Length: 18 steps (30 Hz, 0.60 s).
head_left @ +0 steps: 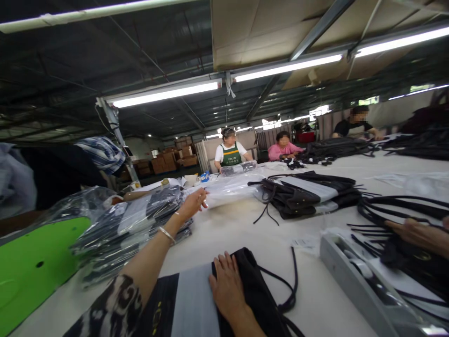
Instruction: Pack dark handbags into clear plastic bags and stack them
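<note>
"Where does the folded black fabric bag with the pale grey band [254, 281] lie?"
"On the white tabletop [210, 234], directly under the person's right hand [228, 285], which rests flat on it, fingers extended, clutching nothing."
"And the left hand [192, 204]?"
"Stretched out beyond that bag, near the stack of dark, clear-plastic-wrapped packages [136, 217], fingers bent; whether they pinch anything, one cannot tell."

The camera is looking from the person's head, facing forward and slightly down over the white table [224, 224]. The left hand [192, 203] and right hand [228, 284] are appearing close. Ceiling lamps [168, 94] are entering above; the dim roof [70, 70] is perhaps extending far.
</note>
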### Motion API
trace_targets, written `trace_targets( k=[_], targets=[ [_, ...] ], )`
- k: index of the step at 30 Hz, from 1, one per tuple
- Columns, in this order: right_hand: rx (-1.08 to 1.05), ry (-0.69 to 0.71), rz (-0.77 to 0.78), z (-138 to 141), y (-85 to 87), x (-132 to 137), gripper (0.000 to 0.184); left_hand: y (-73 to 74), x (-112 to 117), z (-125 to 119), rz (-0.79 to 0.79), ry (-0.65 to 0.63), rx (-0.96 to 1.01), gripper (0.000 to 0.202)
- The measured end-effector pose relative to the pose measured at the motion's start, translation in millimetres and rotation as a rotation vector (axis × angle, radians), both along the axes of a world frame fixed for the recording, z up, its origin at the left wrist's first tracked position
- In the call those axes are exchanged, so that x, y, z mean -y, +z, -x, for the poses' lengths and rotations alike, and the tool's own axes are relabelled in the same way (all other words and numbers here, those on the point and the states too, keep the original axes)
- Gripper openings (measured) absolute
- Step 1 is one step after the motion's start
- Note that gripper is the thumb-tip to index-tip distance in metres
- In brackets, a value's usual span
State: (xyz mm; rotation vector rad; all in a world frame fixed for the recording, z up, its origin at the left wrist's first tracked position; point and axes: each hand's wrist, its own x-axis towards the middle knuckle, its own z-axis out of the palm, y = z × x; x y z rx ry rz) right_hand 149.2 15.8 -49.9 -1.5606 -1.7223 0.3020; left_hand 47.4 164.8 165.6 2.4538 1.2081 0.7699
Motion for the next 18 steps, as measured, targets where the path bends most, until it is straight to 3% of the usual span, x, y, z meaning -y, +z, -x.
trace_targets(
  k=[3,5,9,12,15,18],
  targets=[
    [0.004,0.0,0.015,-0.4,0.1,-0.7,0.049,32.1,11.0,-1.2,0.053,-0.011,0.259,0.026],
    [0.012,0.007,0.016,-0.3,0.2,-1.0,0.049,69.0,23.9,5.0,0.056,-0.045,0.491,0.028],
    [0.045,0.015,0.01,0.9,-1.1,-2.4,0.049,175.4,63.9,35.1,-0.098,-0.207,1.184,0.021],
    [0.011,0.01,0.022,-0.4,-2.0,-7.5,0.048,245.4,107.6,68.3,-0.262,-0.272,1.292,0.014],
    [-0.201,0.016,-0.008,-8.0,1.6,-16.2,0.04,281.1,156.6,101.1,-0.345,-0.265,1.205,0.016],
    [-0.411,-0.06,-0.044,-21.9,13.7,-21.0,0.04,290.1,200.9,126.9,-0.394,-0.207,1.166,0.021]
  ],
)
